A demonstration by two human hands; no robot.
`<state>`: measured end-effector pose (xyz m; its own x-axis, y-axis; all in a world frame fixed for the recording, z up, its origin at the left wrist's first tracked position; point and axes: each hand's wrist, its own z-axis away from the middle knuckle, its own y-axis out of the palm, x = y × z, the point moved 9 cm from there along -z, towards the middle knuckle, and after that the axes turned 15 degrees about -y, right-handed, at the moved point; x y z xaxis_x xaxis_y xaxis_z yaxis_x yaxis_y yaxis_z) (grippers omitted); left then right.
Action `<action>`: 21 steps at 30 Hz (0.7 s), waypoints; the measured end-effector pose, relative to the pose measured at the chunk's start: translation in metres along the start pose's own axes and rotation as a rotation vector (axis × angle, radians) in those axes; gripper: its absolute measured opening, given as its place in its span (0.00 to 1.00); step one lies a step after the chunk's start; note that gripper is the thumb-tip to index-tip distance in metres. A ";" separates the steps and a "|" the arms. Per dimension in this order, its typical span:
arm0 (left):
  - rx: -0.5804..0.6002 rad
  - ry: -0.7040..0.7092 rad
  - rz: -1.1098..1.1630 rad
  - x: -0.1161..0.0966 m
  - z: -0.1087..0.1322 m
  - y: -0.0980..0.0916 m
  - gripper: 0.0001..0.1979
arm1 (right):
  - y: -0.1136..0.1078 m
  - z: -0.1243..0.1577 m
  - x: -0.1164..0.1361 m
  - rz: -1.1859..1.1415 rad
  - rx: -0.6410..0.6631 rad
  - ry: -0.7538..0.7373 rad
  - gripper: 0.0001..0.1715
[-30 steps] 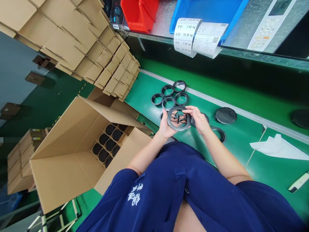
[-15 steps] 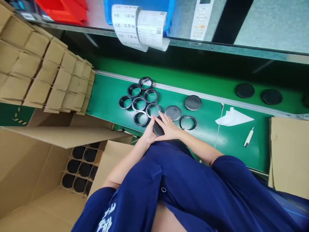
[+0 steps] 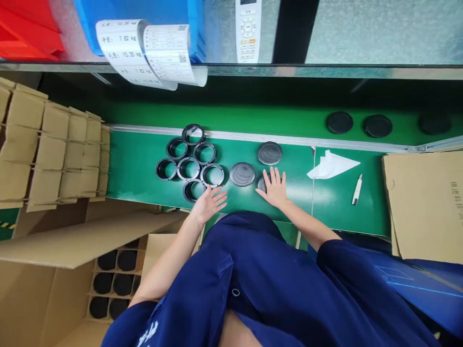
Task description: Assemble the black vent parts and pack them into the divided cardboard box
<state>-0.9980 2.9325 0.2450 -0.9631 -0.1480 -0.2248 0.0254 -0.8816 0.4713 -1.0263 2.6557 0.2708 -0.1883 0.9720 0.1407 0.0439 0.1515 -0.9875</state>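
Observation:
My right hand (image 3: 275,189) lies with fingers spread over a dark round disc (image 3: 261,184) on the green bench, covering most of it. My left hand (image 3: 210,206) is open and empty, palm turned inward, close to the front of a cluster of several black rings (image 3: 180,168). Between the hands, a bit farther back, lies a ribbed dark disc (image 3: 242,174). Another such disc (image 3: 269,153) sits behind my right hand. Whether a ring lies under the covered disc is hidden.
A white cloth (image 3: 331,166) and a utility knife (image 3: 357,189) lie to the right, beside flat cardboard (image 3: 425,202). Cardboard dividers (image 3: 54,144) stand at left, above an open carton (image 3: 39,289) holding black round parts. Labels (image 3: 123,53) hang from the overhead shelf (image 3: 325,71).
My hands have parted. The dark disc they held together is out of the left hand; the right hand now covers a disc where a lone ring lay. The view has shifted right.

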 end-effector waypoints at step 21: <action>-0.322 0.019 0.139 -0.018 -0.003 -0.023 0.23 | -0.123 -0.021 -0.404 -0.912 -0.825 1.167 0.19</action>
<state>-0.9808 2.9544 0.2359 -0.9396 -0.2818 -0.1944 0.2418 -0.9482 0.2061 -0.9354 2.2481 0.3371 0.3149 0.0703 0.9465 0.8704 0.3764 -0.3175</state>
